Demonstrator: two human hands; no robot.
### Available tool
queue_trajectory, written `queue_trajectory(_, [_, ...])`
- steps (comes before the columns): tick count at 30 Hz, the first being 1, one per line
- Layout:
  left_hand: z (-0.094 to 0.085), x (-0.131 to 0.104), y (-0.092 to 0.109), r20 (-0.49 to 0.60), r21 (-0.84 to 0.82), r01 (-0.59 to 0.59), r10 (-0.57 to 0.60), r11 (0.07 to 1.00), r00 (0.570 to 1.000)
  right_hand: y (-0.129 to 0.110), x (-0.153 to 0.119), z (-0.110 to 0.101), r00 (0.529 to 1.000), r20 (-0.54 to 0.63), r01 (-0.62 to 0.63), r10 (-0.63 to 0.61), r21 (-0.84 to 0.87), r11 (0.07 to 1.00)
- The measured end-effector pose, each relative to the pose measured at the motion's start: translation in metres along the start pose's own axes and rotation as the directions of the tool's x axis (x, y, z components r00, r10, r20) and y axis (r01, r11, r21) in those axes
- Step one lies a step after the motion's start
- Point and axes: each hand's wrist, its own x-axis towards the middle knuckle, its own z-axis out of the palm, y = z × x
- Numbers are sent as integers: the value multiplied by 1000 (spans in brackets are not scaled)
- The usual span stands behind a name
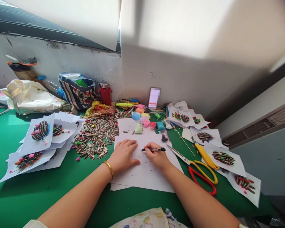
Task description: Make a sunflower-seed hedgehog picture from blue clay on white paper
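My right hand (156, 158) grips a black pen (160, 149), its tip touching a sheet of white paper (142, 179) in front of me. Thin drawn lines show near the tip and lower on the sheet. My left hand (124, 157) lies flat on the sheet's left part, fingers spread, holding nothing. Close by the right hand is a lump of black clay (164, 138). Scissors (185, 160) with one red and one yellow handle rest beside the right forearm, blades slightly apart. Small bags of coloured clay (161, 126) lie beyond the hands.
A heap of striped sunflower seeds (97, 133) spreads left of the paper. Sheets with seed-and-clay figures lie at left (38, 133) and right (224, 158). A yellow utility knife (206, 155) sits near the scissors. A red bottle (105, 95), bags and a propped phone (154, 97) stand behind.
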Motion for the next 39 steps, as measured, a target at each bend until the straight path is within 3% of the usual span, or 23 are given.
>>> queue_trajectory(39, [1, 0, -2, 1, -4, 6, -6, 1000, 1000, 1, 1, -2, 999, -45, -1, 1, 11, 1000])
